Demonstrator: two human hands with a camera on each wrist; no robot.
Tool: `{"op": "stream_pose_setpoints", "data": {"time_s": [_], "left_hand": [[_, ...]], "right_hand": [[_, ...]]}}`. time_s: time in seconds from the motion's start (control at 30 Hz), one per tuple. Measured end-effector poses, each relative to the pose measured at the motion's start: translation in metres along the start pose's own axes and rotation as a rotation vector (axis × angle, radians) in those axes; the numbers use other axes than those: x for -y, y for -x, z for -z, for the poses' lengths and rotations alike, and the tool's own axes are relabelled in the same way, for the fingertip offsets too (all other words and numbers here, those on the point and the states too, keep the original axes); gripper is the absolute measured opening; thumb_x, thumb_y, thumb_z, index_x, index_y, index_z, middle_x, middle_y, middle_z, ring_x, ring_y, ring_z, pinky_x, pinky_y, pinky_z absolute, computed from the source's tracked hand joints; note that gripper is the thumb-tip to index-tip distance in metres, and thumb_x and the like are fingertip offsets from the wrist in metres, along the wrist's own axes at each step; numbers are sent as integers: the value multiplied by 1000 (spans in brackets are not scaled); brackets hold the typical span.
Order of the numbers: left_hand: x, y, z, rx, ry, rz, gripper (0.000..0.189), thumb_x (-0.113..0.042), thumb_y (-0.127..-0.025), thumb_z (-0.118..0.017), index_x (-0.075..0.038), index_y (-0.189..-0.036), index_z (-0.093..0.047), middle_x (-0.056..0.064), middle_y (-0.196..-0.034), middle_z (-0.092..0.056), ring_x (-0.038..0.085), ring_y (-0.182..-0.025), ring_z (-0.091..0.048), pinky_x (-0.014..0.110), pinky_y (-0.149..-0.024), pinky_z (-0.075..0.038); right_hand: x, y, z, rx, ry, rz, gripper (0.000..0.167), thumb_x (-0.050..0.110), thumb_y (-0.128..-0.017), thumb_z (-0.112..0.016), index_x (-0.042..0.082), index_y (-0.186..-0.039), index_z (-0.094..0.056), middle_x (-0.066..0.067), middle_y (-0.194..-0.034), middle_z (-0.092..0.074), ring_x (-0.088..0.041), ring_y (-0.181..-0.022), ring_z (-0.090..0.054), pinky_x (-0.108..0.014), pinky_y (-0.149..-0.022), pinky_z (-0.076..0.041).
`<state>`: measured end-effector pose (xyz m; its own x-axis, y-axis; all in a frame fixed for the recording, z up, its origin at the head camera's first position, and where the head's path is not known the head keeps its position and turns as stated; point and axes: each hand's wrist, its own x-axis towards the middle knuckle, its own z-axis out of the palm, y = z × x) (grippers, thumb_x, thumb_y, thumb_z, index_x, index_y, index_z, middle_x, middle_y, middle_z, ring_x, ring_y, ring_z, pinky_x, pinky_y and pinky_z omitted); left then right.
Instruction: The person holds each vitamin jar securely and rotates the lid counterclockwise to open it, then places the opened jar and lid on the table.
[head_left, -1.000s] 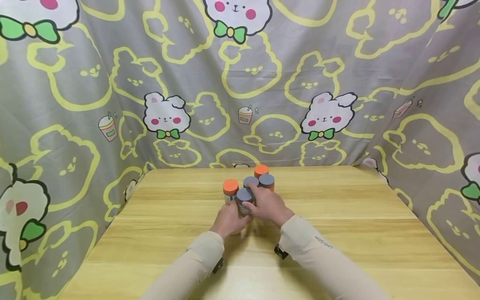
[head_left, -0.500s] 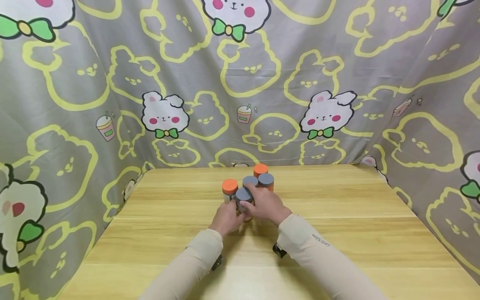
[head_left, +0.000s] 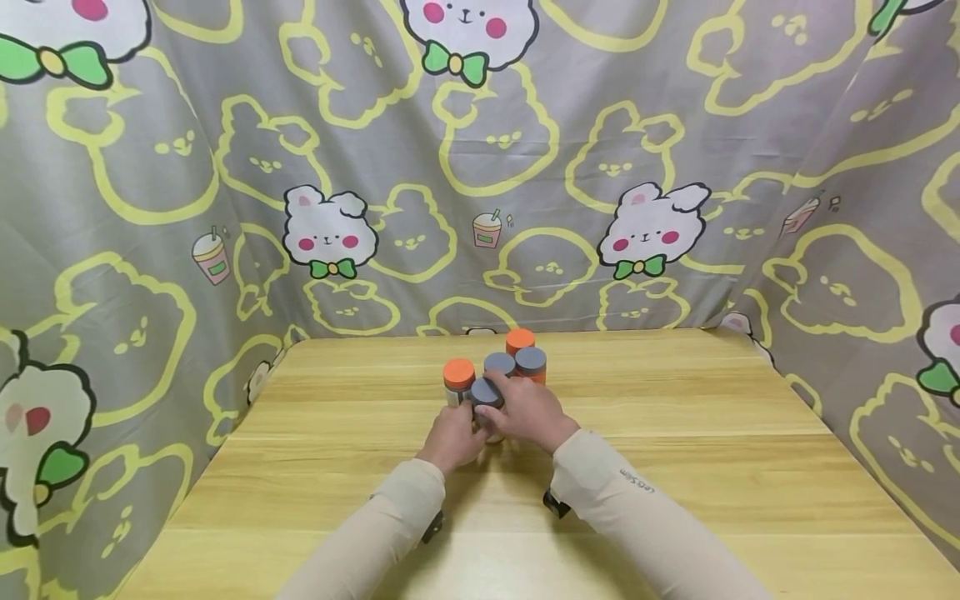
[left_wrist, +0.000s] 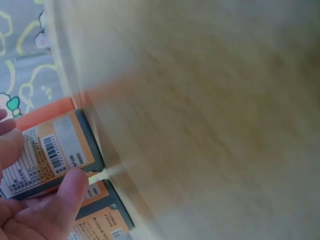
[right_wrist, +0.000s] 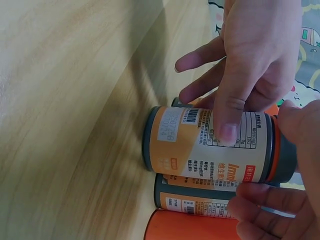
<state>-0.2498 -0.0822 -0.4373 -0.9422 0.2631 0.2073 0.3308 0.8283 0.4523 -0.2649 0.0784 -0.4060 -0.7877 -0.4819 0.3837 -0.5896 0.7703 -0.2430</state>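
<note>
On the wooden table (head_left: 712, 467), toward the far edge: five bottles in a tight bunch, and both hands are busy with the nearest one.
Front bottle (right_wrist: 200, 145): right between the two hands. Orange and white label, barcode, stamped number down near the base. Honestly can't tell if that base is touching the wood.
Grey lid (right_wrist: 287, 160): on top of that one, with an orange ring showing just under it.
Left hand (head_left: 453, 437): grasping the front bottle by its body, thumb pressed against the printed label.
Right hand (head_left: 534, 410): also grasping, but up top, thumb and fingers pinching the front bottle around its lid.
Left-side bottle (head_left: 459, 372): orange cap, just past the left hand's knuckles.
Middle bottle (head_left: 499, 364): grey cap, right behind the front one, mostly blocked by fingers.
Right-side bottle (head_left: 531, 361): grey cap, bit of orange body peeking out.
Rear bottle (head_left: 520, 340): orange cap, farthest back of the lot.
Sleeves (head_left: 630, 508): both cream, the right one has some small dark lettering.
Curtain (head_left: 517, 108): grey, wraps the back and sides, covered in yellow cartoon outlines, white bunnies with green bows and little pink drink cups.
</note>
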Motion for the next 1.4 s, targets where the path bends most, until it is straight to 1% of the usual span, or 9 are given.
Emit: {"op": "stream_pose_setpoints", "data": {"time_s": [0.3,0.4,0.53,0.67,0.77,0.93,1.03,1.2,1.4], "left_hand": [[-3,6,2,7,3,-35,30,-25,-89,-70,2,-99,-63,13,-83,-65,24,-74,-63,40,-65,-52],[-4,9,4,-12,-7,-79,30,-24,-88,-71,2,-100,-62,14,-86,-65,28,-77,-65,41,-65,-52],[-6,14,8,-26,-36,-135,35,-25,-86,-74,2,-104,-61,17,-91,-66,32,-83,-67,43,-69,-53],[-9,19,12,-13,-43,-153,41,-32,-86,-74,0,-106,-59,14,-87,-64,28,-78,-66,41,-66,-53],[-13,23,17,0,-50,-154,49,-42,-84,-74,-3,-108,-56,11,-84,-64,24,-73,-65,38,-61,-52],[-24,28,20,-52,-118,-223,62,-55,-78,-75,-6,-109,-53,5,-79,-64,18,-64,-63,33,-53,-49],[-28,28,19,-101,-148,-266,68,-59,-74,-76,-7,-109,-51,1,-75,-62,16,-58,-61,31,-48,-47],[-33,29,19,-160,-201,-283,70,-61,-71,-76,-7,-108,-50,0,-71,-58,16,-52,-59,30,-43,-44],[-35,31,22,-156,-242,-283,65,-62,-72,-75,-9,-101,-50,-3,-63,-51,12,-47,-52,27,-40,-40]], "right_hand": [[1,4,2,-8,7,-11,58,43,-88,-69,6,-130,-52,-7,-74,-64,-18,-58,-62,-36,-55,-51],[1,7,4,-20,4,0,60,45,-88,-69,6,-130,-53,-6,-70,-63,-17,-56,-61,-36,-53,-51],[2,11,9,-35,-27,2,57,48,-86,-69,6,-121,-56,-5,-65,-60,-15,-52,-57,-36,-51,-49],[2,16,13,-37,-80,-34,51,48,-86,-69,5,-110,-56,-5,-67,-60,-16,-55,-58,-36,-54,-49],[2,20,17,-12,-138,-88,51,48,-87,-67,4,-112,-56,-7,-76,-64,-18,-63,-62,-36,-60,-51],[3,26,26,34,-205,-152,48,48,-89,-65,5,-108,-56,-6,-81,-63,-16,-68,-61,-35,-63,-50],[3,28,32,20,-220,-148,43,47,-89,-65,7,-102,-56,-4,-78,-61,-16,-67,-61,-35,-62,-50],[3,31,37,3,-231,-110,42,48,-89,-64,9,-99,-55,-4,-75,-61,-16,-66,-61,-34,-60,-49],[3,35,40,0,-148,-62,44,52,-87,-64,10,-97,-55,2,-68,-54,-11,-57,-52,-29,-51,-43]]}}
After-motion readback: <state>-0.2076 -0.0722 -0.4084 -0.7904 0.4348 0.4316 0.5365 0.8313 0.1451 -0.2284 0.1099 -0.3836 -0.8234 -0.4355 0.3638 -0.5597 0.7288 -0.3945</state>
